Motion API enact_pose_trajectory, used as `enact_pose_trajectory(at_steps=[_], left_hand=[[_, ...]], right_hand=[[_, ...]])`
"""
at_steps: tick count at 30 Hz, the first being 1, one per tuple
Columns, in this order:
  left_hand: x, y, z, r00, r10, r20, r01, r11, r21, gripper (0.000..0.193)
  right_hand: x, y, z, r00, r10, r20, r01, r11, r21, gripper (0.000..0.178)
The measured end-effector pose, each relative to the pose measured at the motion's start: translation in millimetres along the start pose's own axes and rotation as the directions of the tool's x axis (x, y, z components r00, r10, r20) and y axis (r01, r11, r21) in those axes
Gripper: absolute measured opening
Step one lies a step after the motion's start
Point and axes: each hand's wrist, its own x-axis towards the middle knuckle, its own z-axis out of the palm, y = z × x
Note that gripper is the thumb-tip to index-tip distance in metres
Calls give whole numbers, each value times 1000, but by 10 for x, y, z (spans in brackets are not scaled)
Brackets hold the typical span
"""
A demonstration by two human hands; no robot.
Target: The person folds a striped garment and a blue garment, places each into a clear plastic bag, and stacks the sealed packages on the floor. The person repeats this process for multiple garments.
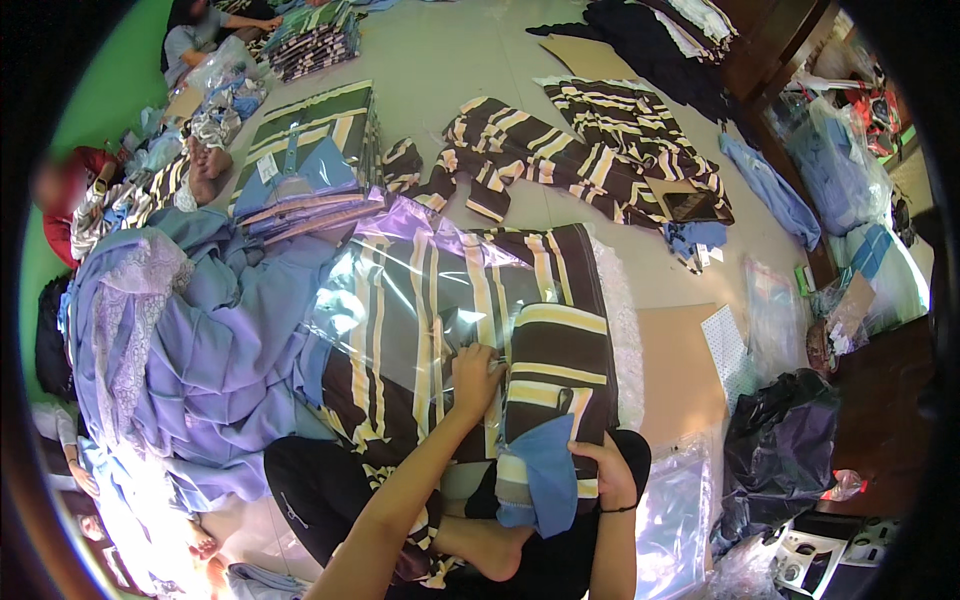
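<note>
My right hand (608, 472) grips the near right edge of a folded brown, cream and yellow striped garment (558, 345), thumb on top and the other fingers mostly hidden. A blue cloth piece (548, 470) lies over its near end. My left hand (474, 380) is closed with curled fingers at the garment's left side, on what looks like the edge of a clear plastic bag (365, 295). Its fingertips are partly hidden. The shiny bag spreads over a larger striped cloth (400, 375) in front of me.
Blue-lilac cloth with lace (210, 340) is heaped left. Bagged folded garments (305, 150) are stacked beyond it. Striped garments (590, 150) lie on the floor ahead. Right are cardboard (680, 365), plastic sleeves (672, 520) and a black bag (782, 430). Other people sit at left.
</note>
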Motion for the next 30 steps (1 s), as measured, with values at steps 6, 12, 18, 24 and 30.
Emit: enact_pose_trajectory(at_steps=[6, 12, 18, 24, 30], left_hand=[[58, -168, -15, 992, -105, 72, 121, 959, -257, 14], [130, -92, -188, 908, -417, 43, 368, 743, -559, 16], [109, 90, -662, 961, -266, -79, 191, 842, -504, 15], [73, 161, -1191, 988, 65, -138, -99, 960, -260, 9], [-104, 394, -1517, 963, 267, 41, -239, 913, -330, 7]], right_hand=[[-38, 23, -8, 990, -140, 22, 140, 990, 1, 59], [-108, -7, 71, 983, 145, 116, -135, 986, -94, 57], [-65, -22, 43, 955, 269, 122, -225, 931, -289, 47], [2, -64, 137, 956, 177, 236, -107, 953, -282, 47], [-62, -57, 353, 905, 325, 276, -239, 922, -303, 42]])
